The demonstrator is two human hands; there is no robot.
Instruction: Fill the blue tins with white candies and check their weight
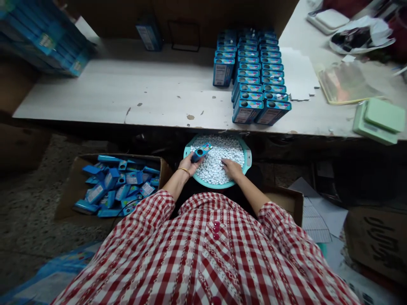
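Note:
A turquoise tub [249, 157] full of small white pellets [214, 169] rests in front of my body, just below the table edge. Over its left side, my left hand [190, 164] is closed around a small blue box [201, 151], which lies tilted with a dark round mark on its upper end. My right hand [233, 169] reaches into the pellets from the right. Its fingers are bent together, with the fingertips partly hidden among the pellets.
Rows of upright blue boxes [249, 95] stand on the white table [159, 101]. A carton [68, 190] of loose blue boxes sits at lower left, and blue packs [47, 42] are stacked at upper left. A green scale [380, 120] stands at the right edge.

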